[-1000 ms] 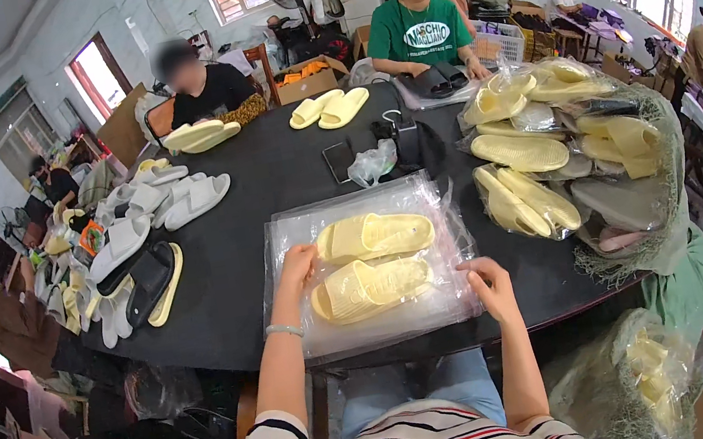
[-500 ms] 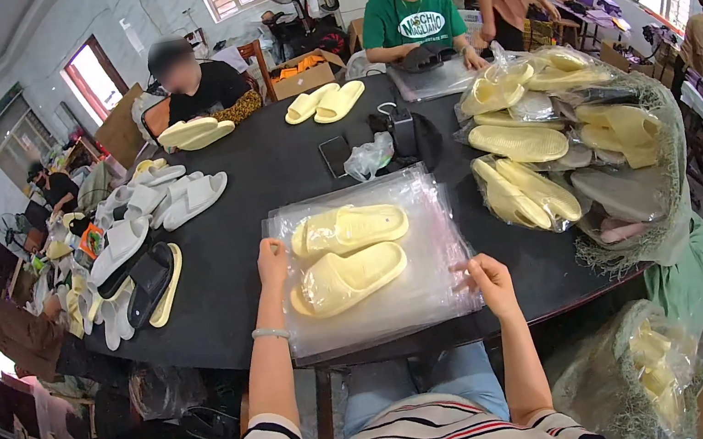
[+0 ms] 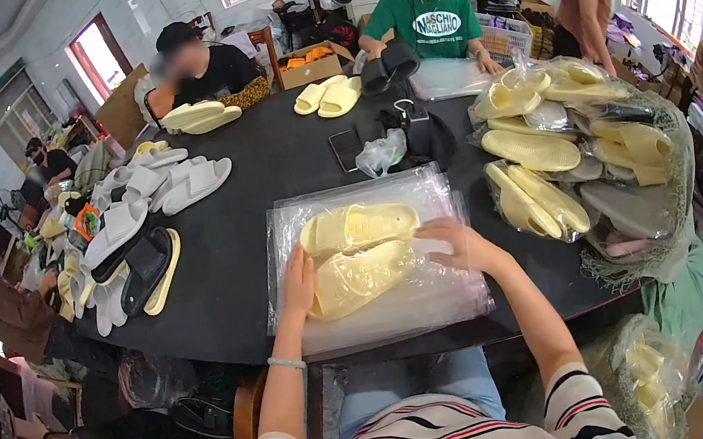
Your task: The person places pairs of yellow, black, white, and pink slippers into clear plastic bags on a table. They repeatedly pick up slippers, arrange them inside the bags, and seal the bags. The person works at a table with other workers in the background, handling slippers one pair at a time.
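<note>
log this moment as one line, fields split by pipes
yellow slippers: side by side on clear plastic bags | left hand: at their left end | right hand: open, at their right end

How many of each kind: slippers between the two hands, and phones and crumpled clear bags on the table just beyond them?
Slippers: 2
Phone: 1
Crumpled bag: 1
Total: 4
</note>
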`<state>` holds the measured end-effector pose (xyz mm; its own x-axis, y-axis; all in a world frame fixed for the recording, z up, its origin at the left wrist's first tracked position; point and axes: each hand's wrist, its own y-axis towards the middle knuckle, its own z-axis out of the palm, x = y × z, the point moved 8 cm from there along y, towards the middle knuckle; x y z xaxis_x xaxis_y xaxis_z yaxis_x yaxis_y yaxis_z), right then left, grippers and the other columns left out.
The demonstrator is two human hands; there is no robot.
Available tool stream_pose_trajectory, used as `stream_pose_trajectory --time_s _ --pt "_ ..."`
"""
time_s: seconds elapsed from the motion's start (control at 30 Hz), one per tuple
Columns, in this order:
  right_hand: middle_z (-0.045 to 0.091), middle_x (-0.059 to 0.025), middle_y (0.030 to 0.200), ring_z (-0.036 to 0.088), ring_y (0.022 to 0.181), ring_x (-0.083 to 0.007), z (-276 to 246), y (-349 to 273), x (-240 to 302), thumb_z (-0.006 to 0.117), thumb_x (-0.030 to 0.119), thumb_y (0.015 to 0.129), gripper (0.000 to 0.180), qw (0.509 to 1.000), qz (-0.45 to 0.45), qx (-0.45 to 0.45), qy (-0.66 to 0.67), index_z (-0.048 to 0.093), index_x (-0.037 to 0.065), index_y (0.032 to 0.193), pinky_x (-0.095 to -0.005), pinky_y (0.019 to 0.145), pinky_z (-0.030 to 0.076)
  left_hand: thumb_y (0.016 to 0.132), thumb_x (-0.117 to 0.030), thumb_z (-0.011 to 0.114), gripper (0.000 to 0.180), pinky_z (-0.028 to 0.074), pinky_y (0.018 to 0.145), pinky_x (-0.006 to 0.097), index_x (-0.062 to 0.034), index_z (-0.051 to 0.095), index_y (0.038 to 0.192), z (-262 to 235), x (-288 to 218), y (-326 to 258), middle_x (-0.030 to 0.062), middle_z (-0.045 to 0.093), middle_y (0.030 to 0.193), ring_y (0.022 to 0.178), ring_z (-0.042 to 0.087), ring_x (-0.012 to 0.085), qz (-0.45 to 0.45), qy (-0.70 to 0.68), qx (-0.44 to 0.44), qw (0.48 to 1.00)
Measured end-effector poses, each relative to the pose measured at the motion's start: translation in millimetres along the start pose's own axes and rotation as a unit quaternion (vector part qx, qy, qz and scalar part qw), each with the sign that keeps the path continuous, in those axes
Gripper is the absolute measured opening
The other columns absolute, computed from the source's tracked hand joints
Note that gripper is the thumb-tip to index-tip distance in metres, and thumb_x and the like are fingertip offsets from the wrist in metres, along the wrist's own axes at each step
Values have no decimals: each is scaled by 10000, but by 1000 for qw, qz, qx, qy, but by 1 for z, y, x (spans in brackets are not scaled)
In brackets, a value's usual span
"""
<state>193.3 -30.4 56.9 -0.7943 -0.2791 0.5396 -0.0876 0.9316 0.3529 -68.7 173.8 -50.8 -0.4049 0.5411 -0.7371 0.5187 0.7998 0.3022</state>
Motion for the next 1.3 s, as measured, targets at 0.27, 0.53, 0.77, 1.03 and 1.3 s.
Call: stream_pose_trajectory --time_s 0.27,0.53,0.77,1.03,1.3 --pt "465 -203 1373 458 1257 -371 123 80 -17 700 381 800 702 968 -107 214 -79 434 72 1371 -425 1051 385 1007 -332 340 564 172 1163 416 27 307 1440 6 0 2 209 334 1484 1394 290 315 3 65 29 997" --pt "595 -190 1195 513 1186 -334 136 112 6 623 455 842 518 989 -73 72 -109 611 8 1101 -430 1022 371 1014 -393 263 616 125 1172 418 34 260 1457 7 2 -1 203 265 1519 1426 231 281 -23 68 53 996" --pt "648 -161 1052 574 1081 -301 107 79 -25 599 394 856 369 992 -19 13 -120 672 36 911 -416 960 394 999 -453 272 696 131 1172 424 86 250 1439 17 -11 1 234 290 1498 1413 252 312 -13 155 80 985" --pt "648 -156 859 604 864 -339 5 -44 -36 657 324 814 309 950 247 -104 -159 671 23 749 -450 769 445 878 -678 389 942 83 1179 423 49 239 1458 18 -26 -7 198 224 1537 1445 165 287 -2 330 89 940" --pt "663 -125 1024 634 928 -216 -59 -185 19 576 51 850 207 826 345 -416 161 659 -41 1015 -327 781 491 836 -708 430 983 73 1175 451 32 256 1460 15 -38 -10 215 225 1532 1448 153 298 5 364 109 925"
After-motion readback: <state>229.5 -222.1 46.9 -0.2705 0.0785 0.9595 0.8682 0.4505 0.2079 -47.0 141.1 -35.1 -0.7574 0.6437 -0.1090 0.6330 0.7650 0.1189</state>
